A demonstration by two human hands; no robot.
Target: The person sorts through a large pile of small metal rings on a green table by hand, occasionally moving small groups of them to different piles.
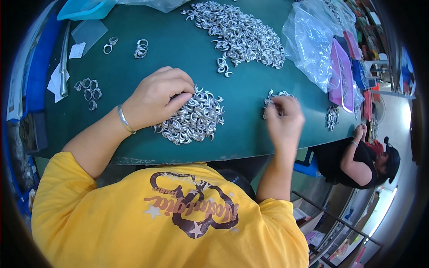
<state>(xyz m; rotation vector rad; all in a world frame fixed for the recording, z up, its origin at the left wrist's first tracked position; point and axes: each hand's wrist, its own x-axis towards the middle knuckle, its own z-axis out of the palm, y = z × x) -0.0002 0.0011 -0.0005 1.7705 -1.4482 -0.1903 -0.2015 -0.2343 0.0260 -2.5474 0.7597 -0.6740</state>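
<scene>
At the right end of the green table (248, 129), a purple tray (336, 97) holds small metal pieces, with a crumpled clear plastic bag (306, 42) lying beside it. A light blue tray (87, 14) sits at the far left corner; its contents cannot be made out. The left forearm reaches up and inward, and the left hand (161, 97) rests at the left edge of the near pile of curved metal pieces (196, 120), fingers bent and thumb close to the forefinger; whether a piece is pinched there cannot be told. The right forearm points nearly straight away from the body, its blurred right hand (286, 118) curled above a small cluster of metal pieces (269, 99), its grip unclear. A larger heap (243, 38) lies farther back.
</scene>
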